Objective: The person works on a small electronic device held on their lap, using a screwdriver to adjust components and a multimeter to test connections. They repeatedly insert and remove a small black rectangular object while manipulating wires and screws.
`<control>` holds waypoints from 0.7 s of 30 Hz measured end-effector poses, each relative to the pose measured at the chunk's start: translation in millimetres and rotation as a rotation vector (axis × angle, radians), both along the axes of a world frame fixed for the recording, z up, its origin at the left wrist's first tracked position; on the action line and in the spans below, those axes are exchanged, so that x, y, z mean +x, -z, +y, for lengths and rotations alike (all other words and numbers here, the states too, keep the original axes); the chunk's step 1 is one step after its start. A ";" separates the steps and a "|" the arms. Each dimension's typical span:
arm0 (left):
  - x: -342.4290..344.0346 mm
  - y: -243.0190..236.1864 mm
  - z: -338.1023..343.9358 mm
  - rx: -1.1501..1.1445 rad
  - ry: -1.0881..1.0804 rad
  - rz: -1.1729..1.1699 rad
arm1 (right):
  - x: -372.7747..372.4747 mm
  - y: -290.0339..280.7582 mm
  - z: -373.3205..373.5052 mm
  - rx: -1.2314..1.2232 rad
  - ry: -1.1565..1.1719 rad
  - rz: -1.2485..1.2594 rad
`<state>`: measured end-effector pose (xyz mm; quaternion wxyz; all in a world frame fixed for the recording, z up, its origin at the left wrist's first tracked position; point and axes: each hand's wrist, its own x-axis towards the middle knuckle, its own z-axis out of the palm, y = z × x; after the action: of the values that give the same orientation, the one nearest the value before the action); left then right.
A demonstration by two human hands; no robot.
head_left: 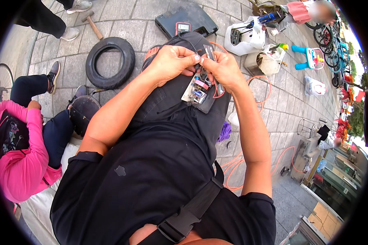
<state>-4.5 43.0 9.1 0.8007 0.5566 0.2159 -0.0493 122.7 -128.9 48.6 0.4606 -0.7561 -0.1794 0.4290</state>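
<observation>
An opened electronic device (198,92), a circuit board with pink and blue components in a dark casing, rests on my lap (159,102). Above it, my left hand (176,61) pinches something small and dark, too small to name, at the board's top end. My right hand (223,71) is closed beside it, thumb and finger meeting my left fingertips; what it grips is partly hidden. A metal plate (209,51) stands up between the right fingers, and a red wire (216,94) hangs by the board.
A tire (110,45), hammer (93,28), black case (163,25) with red meter (182,27), white tool container (243,38) and orange hose (289,150) lie around me. A person in pink (20,171) sits left; another's legs (47,22) stand beyond. Bicycles (331,49) line the right.
</observation>
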 end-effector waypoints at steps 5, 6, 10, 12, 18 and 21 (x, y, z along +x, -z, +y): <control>-0.7 11.9 0.6 -0.030 0.001 -0.013 | 0.3 4.5 1.5 -0.030 -0.016 -0.052; -0.5 11.9 2.1 -0.041 0.008 -0.013 | -0.9 -0.2 2.8 -0.059 -0.013 -0.050; 1.5 10.2 3.7 -0.079 0.010 0.003 | 0.4 0.4 2.0 -0.013 0.008 0.003; 1.1 10.7 7.2 -0.132 0.009 0.004 | 0.3 -0.4 4.0 -0.010 0.014 0.016; 8.1 -4.8 22.8 -0.045 0.165 0.035 | 2.4 -13.2 4.7 -0.060 -0.056 -0.055; 11.8 -11.9 29.4 0.022 0.242 0.028 | 4.9 -20.3 7.0 -0.063 -0.117 -0.123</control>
<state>7.3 72.4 21.0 0.7797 0.5865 0.1590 -0.1512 127.5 -121.9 68.8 0.3989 -0.7834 -0.2373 0.4134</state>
